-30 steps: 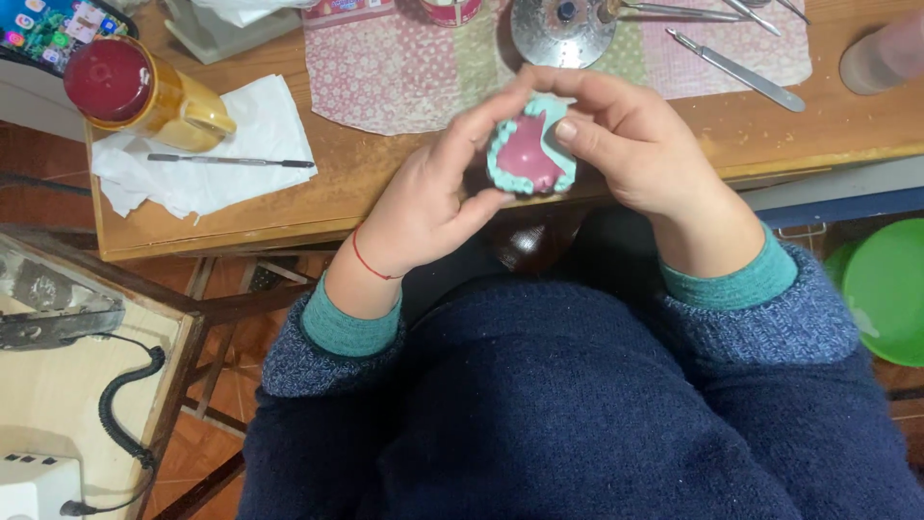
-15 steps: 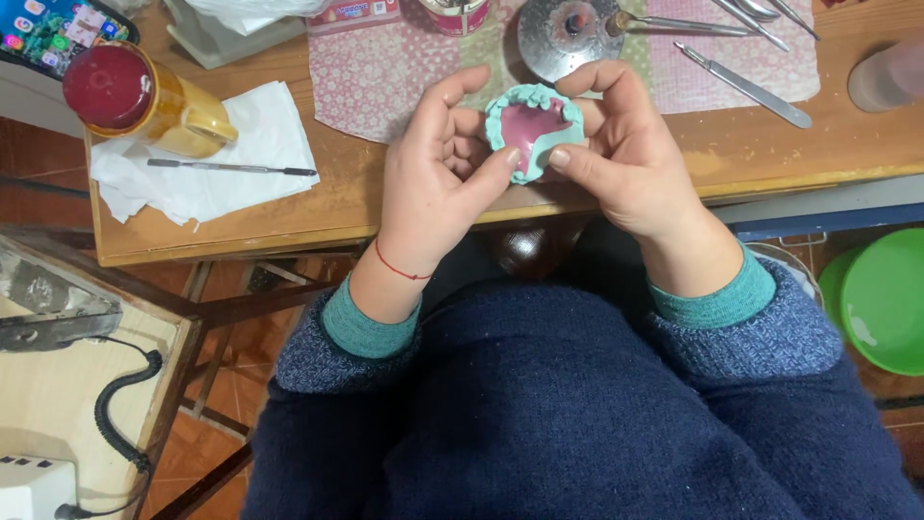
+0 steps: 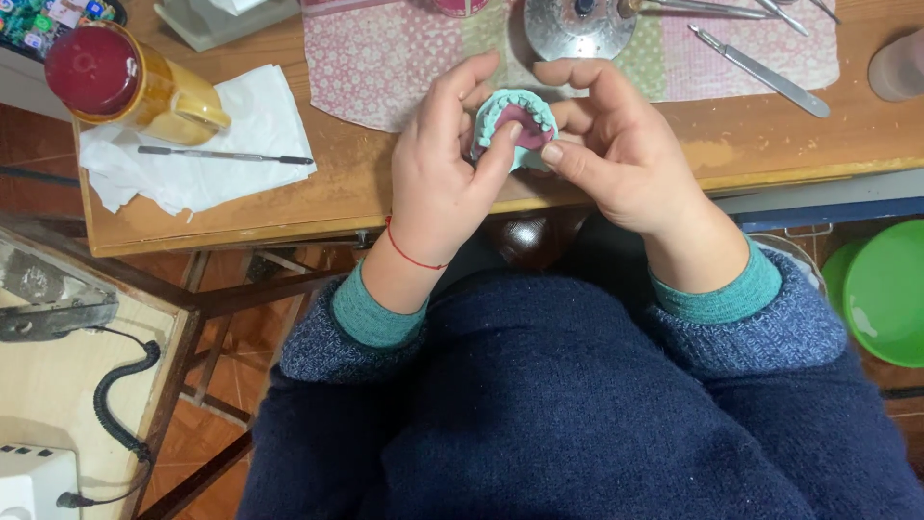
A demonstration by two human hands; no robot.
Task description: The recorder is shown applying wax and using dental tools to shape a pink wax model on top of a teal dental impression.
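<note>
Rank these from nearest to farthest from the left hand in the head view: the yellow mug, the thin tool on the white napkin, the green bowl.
From the left hand:
1. Thin tool, on the napkin, to its left on the table.
2. Yellow mug, farther left, near the table's corner.
3. Green bowl, far off to the right, below the table's level.

Both hands hold a small teal dental cast with a pink wax plate just above the edge of a wooden workbench. The left hand grips it from the left, thumb pressed on its front. The right hand cups it from the right, thumb touching its lower rim. A pink patterned cloth mat lies behind them. On a white paper towel to the left rest a thin metal instrument and a yellow mug with a dark red lid. A green plastic bowl sits low on the right.
</note>
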